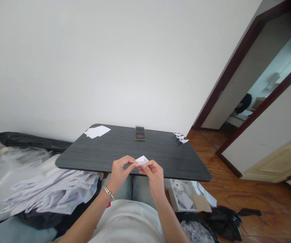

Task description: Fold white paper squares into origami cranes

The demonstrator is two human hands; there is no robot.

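A small piece of folded white paper (142,160) is held up over the near edge of the dark table, its top coming to a point. My left hand (123,169) pinches its left side between thumb and fingers. On the right side, my right hand (153,172) grips the same paper, thumb in front and fingers behind. The fingertips hide the paper's lower edge. Loose white sheets (97,131) lie at the table's far left corner. Several small folded paper pieces (181,138) sit near the far right corner.
The dark wood-grain table (92,153) stands against a white wall, with a phone (140,133) at its back. White cloth (56,190) is piled at the left. Below right are an open box (182,197), a bag of paper scraps (196,231) and a black bag (223,221).
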